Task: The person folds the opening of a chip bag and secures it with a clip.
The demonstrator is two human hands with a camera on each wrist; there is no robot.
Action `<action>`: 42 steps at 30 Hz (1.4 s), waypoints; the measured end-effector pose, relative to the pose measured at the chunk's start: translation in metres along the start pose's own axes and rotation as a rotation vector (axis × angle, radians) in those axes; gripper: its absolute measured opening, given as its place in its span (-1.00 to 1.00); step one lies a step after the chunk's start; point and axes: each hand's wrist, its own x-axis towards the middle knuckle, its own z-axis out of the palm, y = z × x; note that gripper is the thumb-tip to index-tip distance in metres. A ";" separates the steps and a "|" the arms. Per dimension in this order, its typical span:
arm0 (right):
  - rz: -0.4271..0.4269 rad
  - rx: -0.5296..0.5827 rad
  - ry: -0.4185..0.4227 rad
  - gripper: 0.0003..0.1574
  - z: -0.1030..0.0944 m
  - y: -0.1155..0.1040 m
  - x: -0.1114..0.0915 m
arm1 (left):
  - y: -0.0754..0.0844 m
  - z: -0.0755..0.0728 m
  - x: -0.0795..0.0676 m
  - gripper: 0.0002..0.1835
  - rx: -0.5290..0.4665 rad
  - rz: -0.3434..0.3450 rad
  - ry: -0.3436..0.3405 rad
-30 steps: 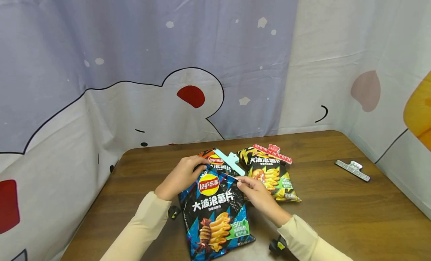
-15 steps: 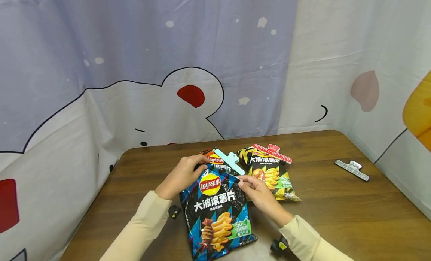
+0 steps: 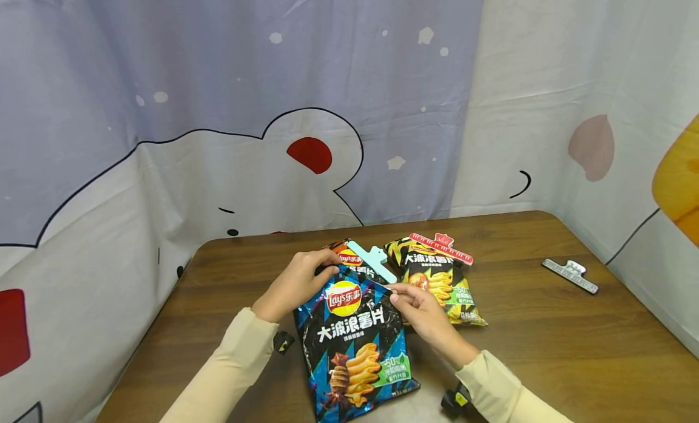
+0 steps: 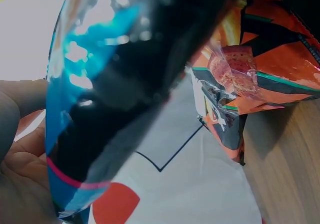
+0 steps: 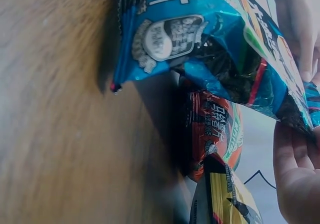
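A blue and black chip bag stands in front of the person, its printed face toward the head camera. My left hand pinches its top left corner, and my right hand pinches the top right corner. In the left wrist view the bag fills the middle, with the left hand at its edge. The right wrist view has the right hand at the bag's upper end, while the bag's bottom seam is near the table. Both hands' fingers behind the bag are partly hidden.
Behind the blue bag lies an orange chip bag with a light-blue clip. Right of it is a yellow and black chip bag with a red clip. A grey clip lies on the wooden table, toward its right edge.
The blue chip bag's body has swung slightly to the right. Both hands keep hold of its top corners, the right hand shifting a little rightward and the left nearly still.
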 end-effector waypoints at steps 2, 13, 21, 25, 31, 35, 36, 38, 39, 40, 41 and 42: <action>0.004 0.004 0.002 -0.56 0.000 0.000 0.000 | 0.001 -0.001 0.000 -0.83 -0.010 0.015 0.001; 0.004 0.007 0.033 -0.59 -0.001 0.004 -0.002 | 0.000 0.001 -0.002 -0.82 -0.003 0.039 0.015; -0.011 0.027 0.036 -0.62 -0.002 0.007 -0.003 | 0.000 0.001 -0.002 -0.80 -0.004 0.082 0.022; -0.023 0.030 0.034 -0.62 -0.003 0.007 -0.004 | 0.001 0.001 -0.003 -0.77 -0.012 0.093 0.028; -0.051 -0.008 0.040 -0.64 -0.004 0.009 -0.005 | 0.001 0.002 -0.004 -0.73 -0.042 0.123 0.040; -0.067 -0.028 0.045 -0.65 -0.005 0.010 -0.006 | 0.001 0.003 -0.004 -0.71 -0.055 0.139 0.046; -0.071 -0.026 0.043 -0.65 -0.006 0.010 -0.006 | 0.001 0.003 -0.005 -0.71 -0.055 0.143 0.047; -0.077 -0.009 0.034 -0.65 -0.006 0.011 -0.007 | 0.002 0.004 -0.005 -0.71 -0.053 0.151 0.048; -0.081 0.002 0.027 -0.64 -0.006 0.011 -0.007 | 0.002 0.004 -0.005 -0.71 -0.053 0.155 0.048; -0.084 0.013 0.018 -0.63 -0.007 0.011 -0.007 | 0.002 0.004 -0.005 -0.70 -0.051 0.158 0.048; -0.087 0.023 0.011 -0.63 -0.007 0.011 -0.008 | 0.002 0.004 -0.005 -0.70 -0.052 0.161 0.048; -0.090 0.031 0.004 -0.62 -0.007 0.011 -0.008 | 0.002 0.004 -0.005 -0.70 -0.053 0.162 0.047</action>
